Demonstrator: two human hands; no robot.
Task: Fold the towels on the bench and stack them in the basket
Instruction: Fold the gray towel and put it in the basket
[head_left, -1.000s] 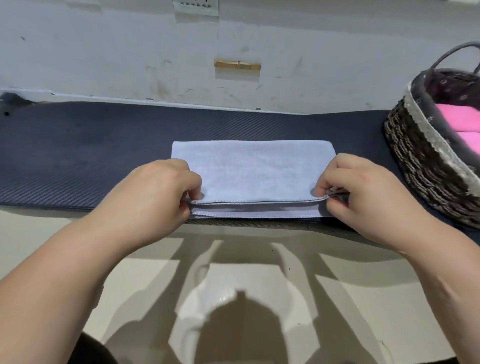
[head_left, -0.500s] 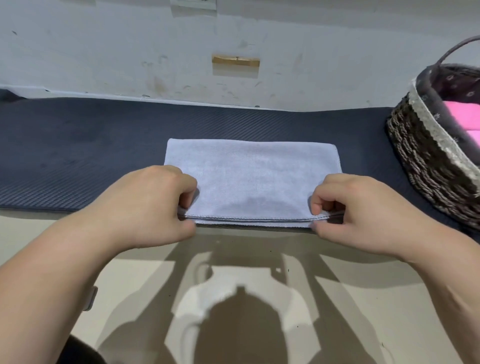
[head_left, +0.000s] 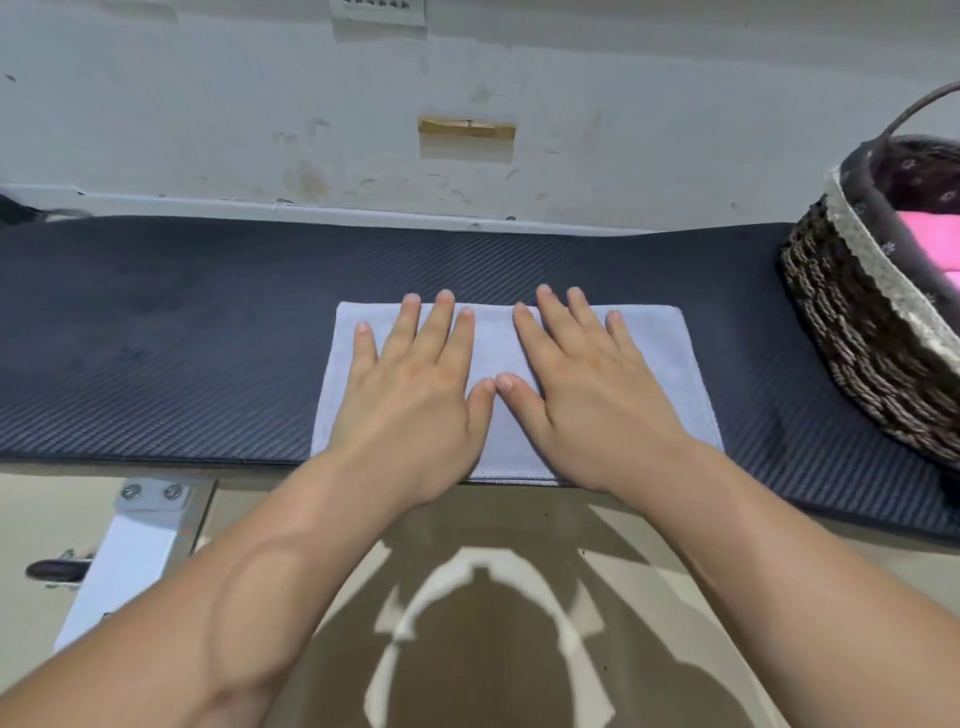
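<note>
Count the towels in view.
2 at least: a grey towel flat on the bench under the left hand and right hand, a pink towel in the basket. More pink ones may lie hidden there.

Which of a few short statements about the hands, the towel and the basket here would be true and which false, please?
1. The left hand and right hand lie flat on the towel. True.
2. Pink cloth lies inside the basket. True.
3. The towel lies in the basket. False: it lies on the dark mat, apart from the basket.
4. The right hand pinches the towel's corner. False: its fingers are straight and press on top.
</note>
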